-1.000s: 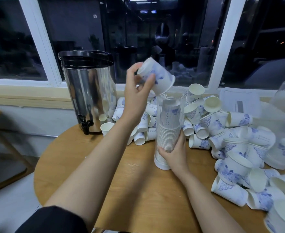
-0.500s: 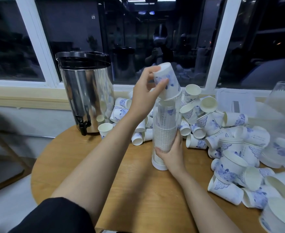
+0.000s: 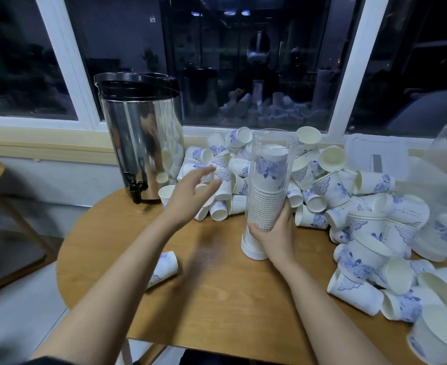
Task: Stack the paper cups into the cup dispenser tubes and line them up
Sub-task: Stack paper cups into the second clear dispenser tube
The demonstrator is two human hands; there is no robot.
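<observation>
Cup (image 3: 271,167) is now seated on the stack (image 3: 264,206) in the dispenser tube (image 3: 273,139), gripped low by the right hand (image 3: 275,230) mid-way across the table (image 3: 217,299); the left hand (image 3: 190,192), emptied and spread, is extended toward far-edge loose cups (image 3: 225,180).

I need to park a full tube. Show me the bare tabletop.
The table is bare along its near edge, between the lone cup and the dispenser tube. Behind the tube and all down the right, loose cups crowd it.

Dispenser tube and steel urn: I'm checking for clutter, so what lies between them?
Head view: a heap of loose paper cups, the left hand hovering open over it.
</observation>
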